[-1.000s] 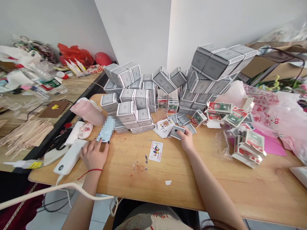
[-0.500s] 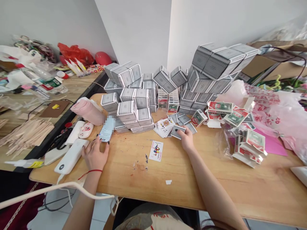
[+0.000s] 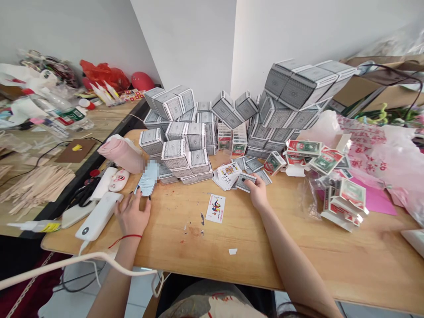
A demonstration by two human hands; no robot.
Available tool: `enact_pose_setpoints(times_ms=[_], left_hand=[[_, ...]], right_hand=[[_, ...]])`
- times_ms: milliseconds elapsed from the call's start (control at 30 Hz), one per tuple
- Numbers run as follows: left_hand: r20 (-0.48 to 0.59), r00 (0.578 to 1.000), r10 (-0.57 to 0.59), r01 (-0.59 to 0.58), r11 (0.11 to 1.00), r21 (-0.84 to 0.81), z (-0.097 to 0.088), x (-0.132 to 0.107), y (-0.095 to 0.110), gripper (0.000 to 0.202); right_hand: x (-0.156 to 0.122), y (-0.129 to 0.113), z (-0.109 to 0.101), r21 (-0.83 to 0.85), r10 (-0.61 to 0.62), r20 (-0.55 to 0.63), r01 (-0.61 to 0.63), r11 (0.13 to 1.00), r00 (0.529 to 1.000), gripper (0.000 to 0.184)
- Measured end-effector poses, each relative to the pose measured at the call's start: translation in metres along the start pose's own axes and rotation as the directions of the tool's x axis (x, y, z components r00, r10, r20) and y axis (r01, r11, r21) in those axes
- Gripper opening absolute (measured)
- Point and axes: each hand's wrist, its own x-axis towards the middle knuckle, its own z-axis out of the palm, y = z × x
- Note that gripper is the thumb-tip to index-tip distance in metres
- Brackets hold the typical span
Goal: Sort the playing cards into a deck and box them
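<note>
My left hand (image 3: 133,215) is open, its fingers spread, with a fingertip at the lower edge of a phone (image 3: 148,177) whose lit screen shows text. In my right hand (image 3: 259,194) a playing card (image 3: 244,183) is pinched between thumb and fingers, grey patterned back up. Beside it lies a loose pile of face-up cards (image 3: 225,176), and several face-down cards (image 3: 254,164) lie just behind. A joker card (image 3: 215,209) rests face up on the table between my hands.
Folded card blocks (image 3: 175,154) are stacked at the back, with a taller stack (image 3: 294,88) to the right. Opened card boxes (image 3: 346,198) and plastic bags lie at right. A white power bank (image 3: 99,216), its cable and a pink roll (image 3: 121,152) are at left.
The text on the phone screen has shifted, and the fingers of my left hand have moved slightly. My right hand stays in place with the playing card.
</note>
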Motion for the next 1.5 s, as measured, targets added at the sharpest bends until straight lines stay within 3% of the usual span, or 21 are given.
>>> enact_pose_setpoints(times_ms=[400,767,1500], left_hand=[[-0.066,0.996,-0.064,0.062,0.998,-0.032,-0.0068,-0.0007,0.0062,0.058],[-0.083,0.994,-0.077,0.078,0.997,0.010,-0.0005,-0.0021,-0.0002,0.056],[-0.014,1.000,0.025,-0.026,0.999,-0.046,0.0001,0.0017,0.0014,0.070]], right_hand=[[0.0006,-0.0009,0.0008,-0.006,0.001,-0.003,-0.001,1.000,1.000,0.017],[0.0010,0.0022,0.0003,0.012,0.001,0.004,-0.001,1.000,1.000,0.017],[0.0003,-0.0008,0.0011,0.002,-0.005,0.006,0.005,1.000,1.000,0.018]])
